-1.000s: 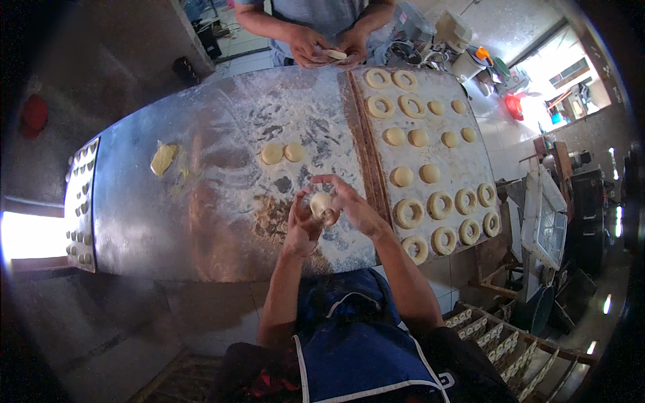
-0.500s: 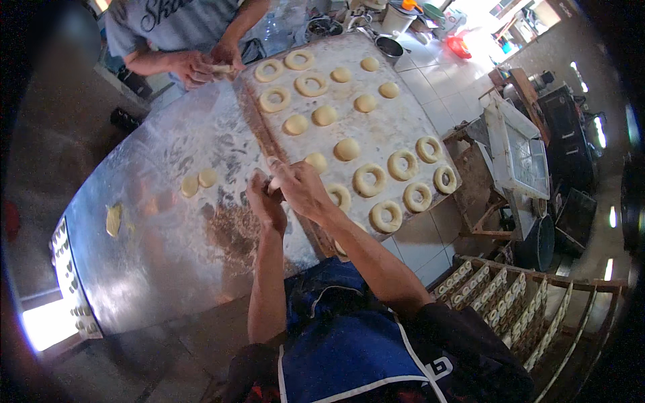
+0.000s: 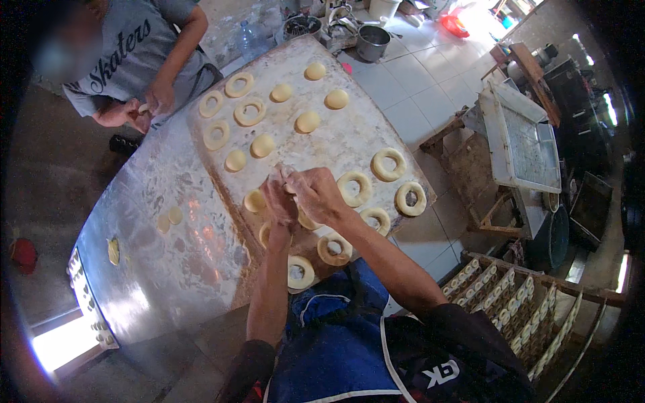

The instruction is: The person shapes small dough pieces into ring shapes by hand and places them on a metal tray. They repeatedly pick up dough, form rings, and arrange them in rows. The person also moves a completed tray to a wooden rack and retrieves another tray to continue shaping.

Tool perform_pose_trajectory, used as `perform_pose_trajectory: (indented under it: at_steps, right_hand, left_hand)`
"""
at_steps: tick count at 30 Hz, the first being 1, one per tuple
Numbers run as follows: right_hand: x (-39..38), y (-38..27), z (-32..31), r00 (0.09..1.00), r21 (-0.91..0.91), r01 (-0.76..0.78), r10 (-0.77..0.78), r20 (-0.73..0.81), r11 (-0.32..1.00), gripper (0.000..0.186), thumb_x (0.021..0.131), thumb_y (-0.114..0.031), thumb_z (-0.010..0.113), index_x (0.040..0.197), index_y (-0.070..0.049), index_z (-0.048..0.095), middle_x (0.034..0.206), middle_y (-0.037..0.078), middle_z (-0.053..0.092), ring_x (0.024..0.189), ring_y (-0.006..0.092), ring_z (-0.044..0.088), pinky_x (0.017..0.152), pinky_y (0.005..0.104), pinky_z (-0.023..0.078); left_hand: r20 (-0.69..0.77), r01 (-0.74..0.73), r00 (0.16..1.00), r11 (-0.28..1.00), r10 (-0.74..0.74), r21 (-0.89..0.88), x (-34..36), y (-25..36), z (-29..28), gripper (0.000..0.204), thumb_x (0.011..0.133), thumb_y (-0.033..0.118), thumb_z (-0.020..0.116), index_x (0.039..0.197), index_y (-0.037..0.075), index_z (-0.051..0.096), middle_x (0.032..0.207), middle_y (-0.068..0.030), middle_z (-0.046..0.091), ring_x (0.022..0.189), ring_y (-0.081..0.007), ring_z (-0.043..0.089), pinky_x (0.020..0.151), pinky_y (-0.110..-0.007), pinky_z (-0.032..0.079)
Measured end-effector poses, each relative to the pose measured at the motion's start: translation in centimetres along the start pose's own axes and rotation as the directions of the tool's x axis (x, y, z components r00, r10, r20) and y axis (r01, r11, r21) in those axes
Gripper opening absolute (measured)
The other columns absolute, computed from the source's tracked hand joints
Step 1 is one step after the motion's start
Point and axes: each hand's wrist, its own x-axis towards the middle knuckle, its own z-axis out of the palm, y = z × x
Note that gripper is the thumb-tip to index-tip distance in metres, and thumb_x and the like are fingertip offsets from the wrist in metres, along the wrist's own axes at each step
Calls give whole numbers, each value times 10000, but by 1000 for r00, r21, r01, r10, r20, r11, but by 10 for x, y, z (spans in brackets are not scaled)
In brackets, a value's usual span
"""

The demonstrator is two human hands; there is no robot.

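My left hand (image 3: 278,200) and my right hand (image 3: 314,195) are closed together above a floured board (image 3: 366,124). Their fingers pinch a small piece of dough (image 3: 289,189), mostly hidden between them. Round flattened dough pieces lie beyond my hands, among them one dough round (image 3: 262,146) and another dough round (image 3: 308,121). Several dough rings rest to the right and below, including a dough ring (image 3: 401,199) near the board's right corner. My forearms partly cover some of the nearer pieces.
Left of the board, a floured metal table (image 3: 148,255) bears two dough rounds (image 3: 175,215) and a yellowish lump (image 3: 113,251). A co-worker's hands (image 3: 140,115) handle dough at the far left. Racked dough rings (image 3: 504,314) stand lower right, below a white-framed tray (image 3: 521,138).
The view has shifted, so the board sits further left and lower. My joined hands are now over the board instead of at its left edge. The co-worker's hands are further from the board.
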Motion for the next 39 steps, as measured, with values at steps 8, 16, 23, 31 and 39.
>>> perform_pose_trajectory:
  at_steps: [8,16,23,31,39]
  right_hand:
    - [15,10,-72,994,-209,-81,64,-90,974,563,948,-405,442,664,41,636,518,214,511,480,317,532,538,426,437]
    - [14,22,-123,980,-110,-48,25,-199,993,652,955,-478,450,596,59,536,479,129,426,469,205,407,488,402,377]
    - [16,34,-147,981,-103,-88,68,-182,991,701,954,-528,442,575,59,487,472,109,380,468,197,386,482,419,351]
    - [23,47,-166,962,-226,-40,-24,-274,973,661,962,-504,422,626,58,517,499,171,397,477,256,435,502,436,352]
    - [32,38,-193,984,-27,-49,43,-171,998,359,863,-335,630,803,17,653,692,142,643,616,260,609,591,378,477]
  left_hand:
    - [168,-164,964,959,206,-233,23,5,77,396,1009,360,363,771,63,473,622,-88,498,563,-231,528,540,-379,427]
    - [260,-153,945,971,198,-184,43,-2,124,364,999,347,388,785,59,452,607,-108,457,495,-270,454,509,-409,411]
    - [267,-225,937,974,226,-33,46,-2,151,406,996,424,346,828,79,480,614,-62,487,530,-214,499,492,-351,426]
    - [271,-195,944,981,191,-13,55,-5,170,471,988,429,373,768,32,500,639,-97,476,611,-203,495,569,-399,422]
    - [156,-145,977,989,146,-15,74,4,175,414,995,332,415,810,-18,536,700,-165,555,666,-235,545,624,-411,436]
